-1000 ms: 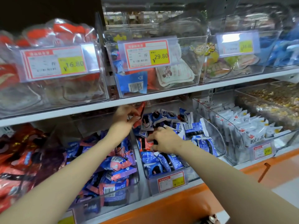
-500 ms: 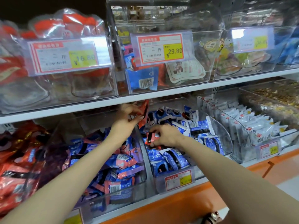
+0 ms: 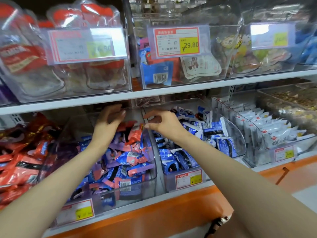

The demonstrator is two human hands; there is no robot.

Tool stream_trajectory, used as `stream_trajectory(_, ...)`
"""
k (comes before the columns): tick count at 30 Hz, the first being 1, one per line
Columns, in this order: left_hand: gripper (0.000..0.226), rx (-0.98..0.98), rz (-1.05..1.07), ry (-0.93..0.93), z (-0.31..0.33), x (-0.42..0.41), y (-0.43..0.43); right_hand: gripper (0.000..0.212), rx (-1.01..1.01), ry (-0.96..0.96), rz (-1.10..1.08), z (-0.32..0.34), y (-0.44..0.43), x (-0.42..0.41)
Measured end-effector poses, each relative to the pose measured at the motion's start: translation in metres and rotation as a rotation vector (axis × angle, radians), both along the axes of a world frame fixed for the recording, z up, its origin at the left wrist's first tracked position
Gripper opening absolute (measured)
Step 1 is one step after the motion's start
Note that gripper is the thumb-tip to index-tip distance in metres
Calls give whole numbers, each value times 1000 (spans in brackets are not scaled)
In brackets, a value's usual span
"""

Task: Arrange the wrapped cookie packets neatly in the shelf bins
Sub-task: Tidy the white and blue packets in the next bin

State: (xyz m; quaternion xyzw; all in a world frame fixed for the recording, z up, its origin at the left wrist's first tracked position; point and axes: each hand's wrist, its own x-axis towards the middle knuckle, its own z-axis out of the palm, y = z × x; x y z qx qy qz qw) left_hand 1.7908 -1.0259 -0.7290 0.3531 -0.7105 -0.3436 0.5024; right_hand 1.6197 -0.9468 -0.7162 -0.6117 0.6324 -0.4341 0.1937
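Shelf bin (image 3: 109,200), red cookie packets (image 3: 133,134) between left hand (image 3: 109,121) and right hand (image 3: 163,125), ungripped

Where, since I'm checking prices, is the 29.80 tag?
In the head view, the 29.80 tag is on the front of the middle bin on the upper shelf, directly above the right hand and the blue packets.

Two clear plastic bins sit side by side on the lower shelf. The left bin (image 3: 149,184) holds a loose heap of small purple, blue and pink packets (image 3: 130,158) lying at all angles, with a few orange-red packets (image 3: 134,134) on top near the back. The right bin (image 3: 238,140) holds blue-and-white packets (image 3: 211,127), also jumbled. Some seem to stand on edge, though blur makes that uncertain.
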Motion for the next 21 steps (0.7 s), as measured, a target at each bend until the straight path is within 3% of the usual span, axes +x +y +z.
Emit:
stream_trajectory(4,10,2,-15,-99,1,2,10,20,-32,6,-161,-1,6,-23)
stream_trajectory(9,15,-69,-104,-349,1,-16,20,28,34,320,-201,-6,26,-61)
stream_trajectory(13,29,-236,-140,-630,1,-46,19,46,307,681,-82,-22,37,-75)
stream_trajectory(18,47,-463,-179,-882,8,-102,0,38,504,700,55,-25,47,-83)
stream_trajectory(21,66,-396,-194,-991,9,-135,-13,33,459,709,78,-19,55,-85)
